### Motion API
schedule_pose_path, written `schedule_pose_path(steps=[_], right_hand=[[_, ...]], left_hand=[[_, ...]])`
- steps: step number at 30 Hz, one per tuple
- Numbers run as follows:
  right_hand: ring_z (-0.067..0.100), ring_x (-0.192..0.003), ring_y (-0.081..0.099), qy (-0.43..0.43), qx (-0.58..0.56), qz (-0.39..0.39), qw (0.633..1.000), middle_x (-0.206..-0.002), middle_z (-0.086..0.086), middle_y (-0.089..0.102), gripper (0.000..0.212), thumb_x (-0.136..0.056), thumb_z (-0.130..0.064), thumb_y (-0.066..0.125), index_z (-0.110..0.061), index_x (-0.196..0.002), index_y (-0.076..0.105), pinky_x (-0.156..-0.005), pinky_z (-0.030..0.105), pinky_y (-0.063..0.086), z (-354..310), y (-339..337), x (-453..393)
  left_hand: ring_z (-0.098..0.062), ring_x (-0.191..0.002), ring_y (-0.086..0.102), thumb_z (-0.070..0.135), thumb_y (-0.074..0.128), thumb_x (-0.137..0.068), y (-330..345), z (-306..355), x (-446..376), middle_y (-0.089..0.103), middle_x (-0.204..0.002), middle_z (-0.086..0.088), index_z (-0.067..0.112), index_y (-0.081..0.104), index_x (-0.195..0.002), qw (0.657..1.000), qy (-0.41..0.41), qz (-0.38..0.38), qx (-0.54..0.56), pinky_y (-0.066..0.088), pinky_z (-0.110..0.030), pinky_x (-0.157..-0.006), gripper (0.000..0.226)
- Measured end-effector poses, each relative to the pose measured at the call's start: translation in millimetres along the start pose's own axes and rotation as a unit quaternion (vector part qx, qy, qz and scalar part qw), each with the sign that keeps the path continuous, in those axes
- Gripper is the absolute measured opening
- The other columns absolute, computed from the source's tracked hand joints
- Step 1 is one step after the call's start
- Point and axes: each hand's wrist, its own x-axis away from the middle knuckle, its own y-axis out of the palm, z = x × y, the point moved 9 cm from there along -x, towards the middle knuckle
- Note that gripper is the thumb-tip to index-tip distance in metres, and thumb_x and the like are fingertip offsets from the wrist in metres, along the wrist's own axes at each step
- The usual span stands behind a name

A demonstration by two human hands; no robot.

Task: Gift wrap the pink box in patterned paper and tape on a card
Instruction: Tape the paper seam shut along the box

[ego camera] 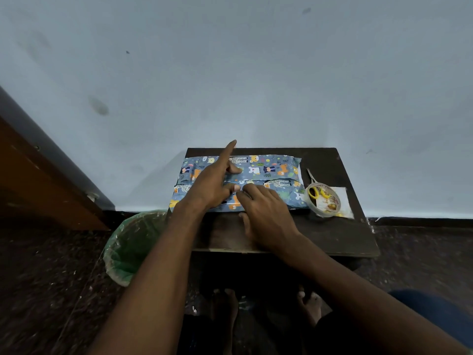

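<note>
step: sealing the centre seam on the blue animal-print wrapped box (pixel 268 172), looks like tape being pressed down; the tape strip itself is too small to make out.
box place: lies flat across the far half of the small dark wooden table (pixel 330 234), seam side up, no pink showing.
left hand (pixel 212 185): index finger stuck straight out over the box, other fingers curled at the seam, seemingly pinning the overlap; holds nothing I can make out.
right hand (pixel 266 211): fingers flat and spread on the seam, pressing, nothing gripped.
do it well: keep the overlap taut, rub outward from the middle, probably both ways.
edges: box's left end sits near the table's left edge, green-lined bin (pixel 128 247) below it.
room: bare strip nearer the person; clear tape roll (pixel 323 201) and yellow-handled scissors (pixel 312 187) just right of the box, on white paper (pixel 343 201), maybe the card.
</note>
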Motion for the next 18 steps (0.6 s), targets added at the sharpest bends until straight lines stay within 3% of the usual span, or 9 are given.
schedule_pose_path(steps=[5,10,14,18], right_hand=[[0.03,-0.082,0.062,-0.007,0.05,0.038,0.998,-0.1,0.01,0.063,0.04,-0.069,-0.003,0.071,-0.005,-0.109,0.07,-0.075,0.039,0.053,-7,-3,-5],[0.029,-0.083,0.06,-0.012,0.067,0.032,0.997,-0.101,0.01,0.061,0.033,-0.078,-0.008,0.07,-0.006,-0.111,0.07,-0.073,0.04,0.051,-8,3,-7],[0.028,-0.085,0.059,0.002,0.08,0.036,0.996,-0.103,0.007,0.061,0.033,-0.085,-0.027,0.075,-0.009,-0.112,0.07,-0.073,0.04,0.048,-6,3,-7],[0.03,-0.099,0.059,0.004,0.101,0.02,0.995,-0.121,0.012,0.06,0.049,-0.093,-0.038,0.067,-0.005,-0.129,0.062,-0.084,0.043,0.048,-7,8,-5]], left_hand=[[-0.007,-0.11,0.066,0.001,0.08,-0.09,-1,4,-1,0.068,-0.112,0.008,0.038,0.01,-0.169,0.999,0.011,0.017,-0.032,0.057,-0.035,-0.102,0.112],[-0.007,-0.105,0.067,0.006,0.082,-0.089,-7,1,3,0.068,-0.104,0.013,0.038,0.02,-0.167,0.998,0.031,0.034,-0.03,0.058,-0.041,-0.099,0.104],[-0.014,-0.115,0.064,0.007,0.079,-0.091,-7,-2,3,0.066,-0.125,0.007,0.036,0.018,-0.168,0.998,0.01,0.048,-0.034,0.053,-0.042,-0.105,0.103],[-0.019,-0.128,0.064,0.015,0.081,-0.094,-7,-6,1,0.063,-0.147,0.001,0.037,0.008,-0.169,0.996,-0.01,0.047,-0.073,0.052,-0.039,-0.107,0.107]])
